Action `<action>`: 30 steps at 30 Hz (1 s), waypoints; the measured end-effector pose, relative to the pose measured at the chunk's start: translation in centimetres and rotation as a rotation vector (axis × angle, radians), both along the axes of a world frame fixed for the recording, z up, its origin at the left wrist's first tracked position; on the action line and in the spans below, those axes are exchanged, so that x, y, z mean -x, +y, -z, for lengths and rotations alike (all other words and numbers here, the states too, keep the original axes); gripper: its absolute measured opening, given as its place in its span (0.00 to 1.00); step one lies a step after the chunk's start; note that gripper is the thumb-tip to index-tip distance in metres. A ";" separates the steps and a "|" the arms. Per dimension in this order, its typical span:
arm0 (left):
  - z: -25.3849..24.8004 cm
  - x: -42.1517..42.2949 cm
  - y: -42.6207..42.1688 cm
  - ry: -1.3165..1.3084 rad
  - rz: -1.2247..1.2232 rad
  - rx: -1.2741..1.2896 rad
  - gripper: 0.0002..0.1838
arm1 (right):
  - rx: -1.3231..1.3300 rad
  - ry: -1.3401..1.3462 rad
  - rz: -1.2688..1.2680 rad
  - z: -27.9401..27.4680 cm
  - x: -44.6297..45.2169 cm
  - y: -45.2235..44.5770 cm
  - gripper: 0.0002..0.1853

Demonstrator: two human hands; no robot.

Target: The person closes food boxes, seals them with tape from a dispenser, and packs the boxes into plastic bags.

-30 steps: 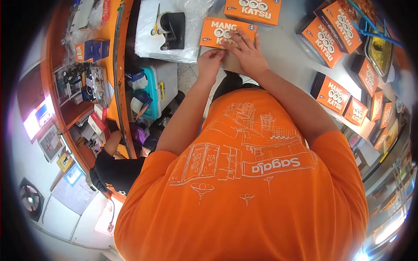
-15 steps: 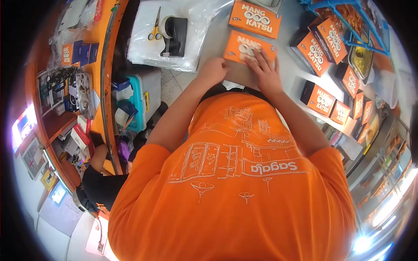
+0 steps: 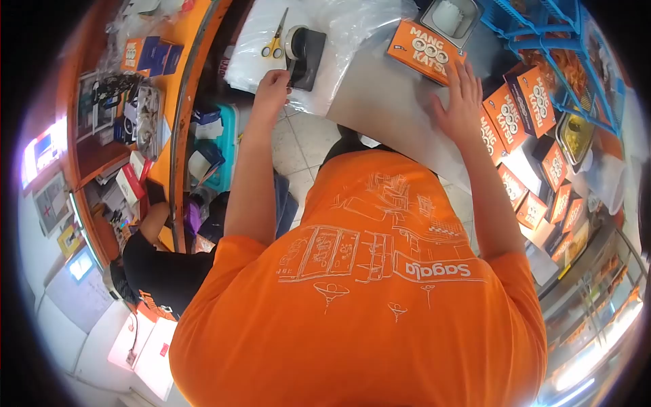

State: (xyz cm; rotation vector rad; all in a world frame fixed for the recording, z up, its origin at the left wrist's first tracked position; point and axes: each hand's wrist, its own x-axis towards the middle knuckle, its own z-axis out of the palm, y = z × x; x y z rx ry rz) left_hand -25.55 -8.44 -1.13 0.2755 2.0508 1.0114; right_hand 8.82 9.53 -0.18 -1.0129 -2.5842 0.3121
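Observation:
My left hand [image 3: 271,93] has its fingers curled together at the near end of a black tape dispenser [image 3: 308,62]; what it may pinch is too small to make out. My right hand [image 3: 461,102] is open above the metal table [image 3: 380,95], fingers spread, with nothing held. Its fingertips are by the right edge of an orange printed box [image 3: 422,51]. Right of the wrist lies another orange box [image 3: 491,139], beside a group of similar boxes [image 3: 506,117]. Yellow-handled scissors [image 3: 274,46] rest on white plastic packs [image 3: 254,41].
A metal tray [image 3: 451,20] sits behind the box. Blue racks [image 3: 549,41] and a container of yellow food [image 3: 575,139] stand at right. Left are an orange shelf [image 3: 183,122], a teal-edged bin [image 3: 227,146] and a person in black [image 3: 166,264].
My left hand has moved left to the dispenser. The box formerly under my right hand now appears farther right, by the group, and that hand has lifted off it. The camera view has shifted.

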 end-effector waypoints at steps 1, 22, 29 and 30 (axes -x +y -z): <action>-0.2 0.0 0.3 0.012 -0.004 0.002 0.15 | 0.002 0.012 -0.004 0.9 1.3 1.0 0.36; 4.4 -2.7 -5.6 0.849 0.258 0.103 0.09 | -0.014 -0.290 -0.202 4.0 3.7 -4.5 0.34; 0.4 -9.3 -4.0 0.293 0.187 -0.194 0.10 | 0.003 -0.328 -0.343 4.4 2.8 -4.1 0.36; -0.8 -10.8 -2.9 0.144 0.173 -0.220 0.10 | 0.018 -0.336 -0.351 4.2 2.8 -4.2 0.36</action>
